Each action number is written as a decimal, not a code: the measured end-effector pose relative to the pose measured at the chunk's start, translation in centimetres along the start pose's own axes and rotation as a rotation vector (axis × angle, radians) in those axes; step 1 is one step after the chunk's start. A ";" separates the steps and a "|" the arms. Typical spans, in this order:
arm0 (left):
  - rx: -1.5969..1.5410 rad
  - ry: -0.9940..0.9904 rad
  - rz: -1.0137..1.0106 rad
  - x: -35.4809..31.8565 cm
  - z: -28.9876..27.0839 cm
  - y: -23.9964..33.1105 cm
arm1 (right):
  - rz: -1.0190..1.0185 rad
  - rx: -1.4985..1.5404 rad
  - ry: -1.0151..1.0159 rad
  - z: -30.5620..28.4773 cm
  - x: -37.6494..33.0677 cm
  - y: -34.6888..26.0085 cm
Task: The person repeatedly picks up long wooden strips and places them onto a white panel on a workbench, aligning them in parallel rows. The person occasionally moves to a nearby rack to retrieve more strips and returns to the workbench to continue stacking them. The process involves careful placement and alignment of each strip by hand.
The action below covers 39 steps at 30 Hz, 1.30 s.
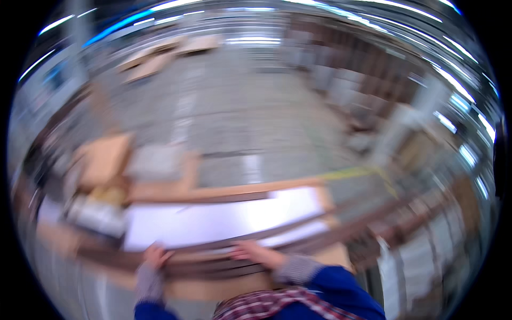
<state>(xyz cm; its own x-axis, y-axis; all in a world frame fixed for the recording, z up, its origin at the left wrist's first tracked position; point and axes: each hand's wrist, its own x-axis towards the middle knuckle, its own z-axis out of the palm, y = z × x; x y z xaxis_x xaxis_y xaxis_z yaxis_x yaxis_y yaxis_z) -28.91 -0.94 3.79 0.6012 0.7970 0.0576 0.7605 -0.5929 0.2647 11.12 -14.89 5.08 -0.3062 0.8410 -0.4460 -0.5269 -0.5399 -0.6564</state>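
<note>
Brown strips (216, 263), lower centre; left hand (156, 256) and right hand (257, 253) at their edges, grips unclear; wide floor (245, 120) above.

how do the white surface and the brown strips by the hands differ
The white surface is bright and broad; the brown strips are darker and narrow. The strips lie at the left hand and right hand, the white surface mostly beyond them. Both stretch left to right.

Tan-edged table (213, 289) with white sheet (213, 221) and long brown strips (218, 271).
</note>
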 end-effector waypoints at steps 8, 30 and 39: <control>-0.028 -0.008 0.199 -7.7 1.4 9.0 | -0.730 -2.032 0.228 -0.4 -17.3 8.3; 0.093 -0.127 0.134 -19.0 -2.3 8.8 | -0.581 -2.035 0.012 1.3 -19.4 5.8; 0.052 0.324 -0.038 -20.2 -5.5 6.0 | -0.734 -2.316 0.270 3.3 -26.5 -7.5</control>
<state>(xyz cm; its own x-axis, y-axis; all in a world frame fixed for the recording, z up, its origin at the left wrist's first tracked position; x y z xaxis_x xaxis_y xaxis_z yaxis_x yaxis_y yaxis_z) -37.85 -19.91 9.51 0.4689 0.8092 0.3539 0.7977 -0.5601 0.2237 20.55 -32.96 23.87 -0.3940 0.9075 0.1454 0.9189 0.3861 0.0803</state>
